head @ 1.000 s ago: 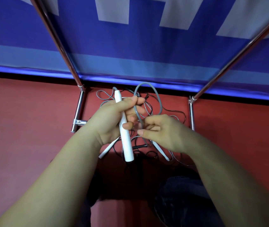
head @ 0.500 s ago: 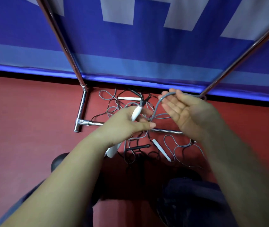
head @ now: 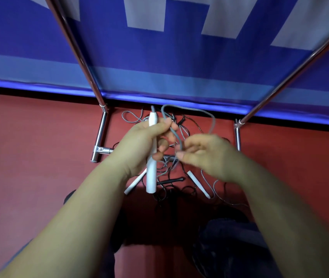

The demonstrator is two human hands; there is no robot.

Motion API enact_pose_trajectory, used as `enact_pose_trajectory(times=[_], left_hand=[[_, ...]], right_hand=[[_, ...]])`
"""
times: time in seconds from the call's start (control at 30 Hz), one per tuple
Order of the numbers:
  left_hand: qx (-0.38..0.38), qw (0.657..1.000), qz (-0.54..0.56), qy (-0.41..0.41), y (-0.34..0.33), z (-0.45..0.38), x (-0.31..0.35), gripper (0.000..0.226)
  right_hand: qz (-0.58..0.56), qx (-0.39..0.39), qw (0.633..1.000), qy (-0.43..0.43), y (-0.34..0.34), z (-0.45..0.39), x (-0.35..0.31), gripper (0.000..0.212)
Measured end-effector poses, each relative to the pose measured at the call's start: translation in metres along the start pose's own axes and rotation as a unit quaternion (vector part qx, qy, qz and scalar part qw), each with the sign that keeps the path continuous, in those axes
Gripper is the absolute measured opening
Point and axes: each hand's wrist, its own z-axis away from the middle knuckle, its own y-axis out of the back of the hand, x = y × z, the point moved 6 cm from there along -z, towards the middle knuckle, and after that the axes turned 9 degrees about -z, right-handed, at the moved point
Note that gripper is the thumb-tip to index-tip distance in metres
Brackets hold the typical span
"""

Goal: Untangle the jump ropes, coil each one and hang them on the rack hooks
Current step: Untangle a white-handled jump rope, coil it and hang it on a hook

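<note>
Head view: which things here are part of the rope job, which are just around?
Job:
- left hand gripping white handle
- right hand pinching grey cord loop
- tangled ropes on the floor, with loose white handles and a black handle
- chrome rack frame

Around:
- blue banner
- red floor

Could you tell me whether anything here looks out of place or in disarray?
Yes: the jump ropes lie in a tangled heap on the red floor at the rack's base, cords crossing. The left hand holds one white handle.
</note>
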Motion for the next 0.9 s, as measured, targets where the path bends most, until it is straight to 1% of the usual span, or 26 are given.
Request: enact_pose_trajectory(times=[0.03, 0.07, 0.13, 0.2, 0.23, 0.27, 0.3, 0.37, 0.4, 0.43, 0.5, 0.6, 0.67, 0.7, 0.8, 0.83, 0.9], left_hand=[[-0.002, 1.0, 0.025, 0.003, 0.001, 0.0, 0.001, 0.022], [-0.004, 0.999, 0.042, 0.005, 0.001, 0.001, 0.002, 0.022], [-0.009, 0.998, 0.067, 0.007, 0.001, 0.001, 0.003, 0.021], [-0.007, 0.997, 0.077, 0.002, 0.003, 0.0, 0.004, 0.02], [-0.004, 0.998, 0.059, -0.003, 0.004, -0.001, 0.003, 0.019], [0.002, 1.0, 0.013, -0.009, 0.007, -0.001, 0.002, 0.019], [0.01, 0.998, -0.058, -0.012, 0.008, -0.001, -0.001, 0.017], [0.001, 0.977, -0.212, -0.001, 0.006, 0.001, -0.008, 0.009], [-0.018, 0.965, -0.261, 0.007, 0.002, 0.003, -0.013, 0.01], [-0.032, 0.957, -0.289, 0.013, -0.001, 0.005, -0.016, 0.014], [-0.027, 0.952, -0.306, 0.015, -0.001, 0.006, -0.017, 0.017], [-0.008, 0.959, -0.283, 0.01, 0.005, 0.002, -0.014, 0.022], [-0.012, 0.968, -0.25, 0.009, 0.003, 0.0, -0.013, 0.025], [-0.016, 0.972, -0.236, 0.01, 0.002, 0.0, -0.013, 0.027], [-0.015, 0.981, -0.191, 0.012, -0.001, 0.001, -0.012, 0.035], [-0.01, 0.984, -0.176, 0.01, 0.0, 0.0, -0.011, 0.033], [-0.006, 0.989, -0.148, 0.0, 0.001, -0.001, -0.008, 0.027]], right_hand=[[0.032, -0.028, 0.999, 0.002, -0.007, 0.001, 0.002, 0.007], [0.047, -0.037, 0.998, 0.004, -0.01, 0.001, 0.004, 0.006], [0.061, -0.001, 0.998, 0.021, -0.005, 0.0, 0.004, 0.007], [0.025, 0.04, 0.998, 0.03, 0.001, -0.003, 0.003, 0.014], [-0.015, 0.052, 0.998, 0.024, 0.003, -0.003, 0.002, 0.018], [-0.064, 0.059, 0.996, 0.015, 0.005, -0.004, 0.001, 0.02], [-0.115, 0.067, 0.991, 0.005, 0.007, -0.004, -0.001, 0.021], [-0.221, 0.087, 0.971, -0.006, 0.013, -0.004, -0.003, 0.02], [-0.268, 0.093, 0.959, -0.006, 0.017, -0.003, -0.005, 0.019], [-0.307, 0.096, 0.947, -0.004, 0.02, -0.003, -0.006, 0.018], [-0.371, 0.101, 0.923, -0.001, 0.022, -0.002, -0.007, 0.016], [-0.433, 0.098, 0.896, -0.007, 0.022, -0.002, -0.008, 0.017], [-0.424, 0.092, 0.901, -0.006, 0.024, -0.002, -0.009, 0.016], [-0.393, 0.09, 0.915, -0.007, 0.024, -0.002, -0.009, 0.014], [-0.211, 0.063, 0.975, -0.011, 0.016, -0.002, -0.006, 0.005], [-0.158, 0.048, 0.986, -0.012, 0.011, -0.002, -0.004, 0.006], [-0.092, 0.027, 0.995, -0.013, 0.005, -0.002, 0.002, 0.01]])
